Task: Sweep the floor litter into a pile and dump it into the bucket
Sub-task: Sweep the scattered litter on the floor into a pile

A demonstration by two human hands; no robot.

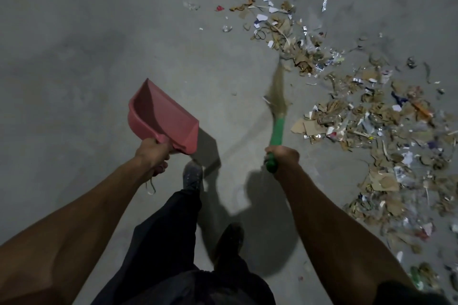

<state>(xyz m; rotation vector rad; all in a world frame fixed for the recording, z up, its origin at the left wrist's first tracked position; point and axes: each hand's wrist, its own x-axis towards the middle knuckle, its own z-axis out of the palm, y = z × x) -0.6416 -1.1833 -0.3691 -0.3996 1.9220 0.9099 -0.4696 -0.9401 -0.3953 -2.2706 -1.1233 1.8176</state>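
Note:
My left hand (154, 153) grips the handle of a pink dustpan (161, 117), held above the floor with nothing in it. My right hand (282, 156) grips the green handle of a broom (277, 128). Its straw bristles (277, 96) are blurred and reach toward the near edge of the litter (371, 119). The litter is cardboard scraps, paper bits and foil, spread in a wide band along the right side of the floor. No bucket is in view.
Bare grey concrete floor (86, 44) fills the left and middle. My two feet (193, 176) in dark shoes stand below the dustpan. A few stray pieces (219, 8) lie apart at the top centre.

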